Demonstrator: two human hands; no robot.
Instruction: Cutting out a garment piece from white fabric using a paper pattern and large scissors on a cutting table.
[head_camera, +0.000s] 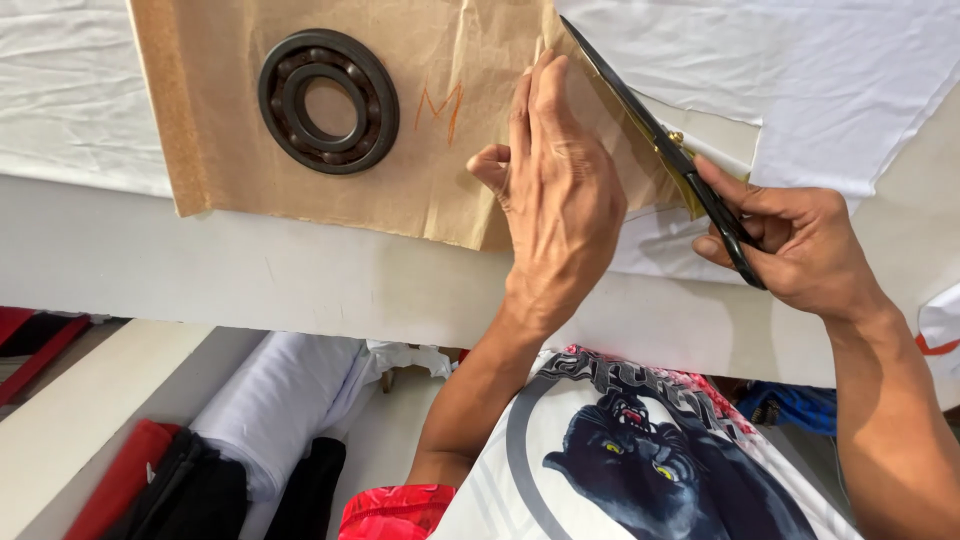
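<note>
1. Brown pattern paper (300, 180) lies flat over white fabric (800, 80) on the pale desk (250, 270), its lower edge near the desk's front edge.
2. A dark metal bearing ring (328, 101) sits on the paper as a weight, well left of the hands; an orange mark is drawn on the paper between the ring and the left hand.
3. The left hand (555, 190) presses down on the paper's right part, fingers (535, 110) stretched out flat and together, gripping nothing, only pinning the sheet.
4. The right hand (790, 245) has its fingers closed through the handles of black scissors (665, 150). The blades point up and to the left along the paper's right edge, just beside the left hand's fingertips.
5. Judging from how things lie, the cut along this right edge looks partly made: white fabric beside the blades already shows a straight, stepped edge, and a loose piece lies under the right hand. The blade tip reaches the top of the picture, so how much of this edge remains cannot be told.
6. Fabric along the paper's left side and top looks uncut, so most of the outline seems left to do.
7. Below the desk lie rolls of white, red and black cloth (250, 440).
</note>
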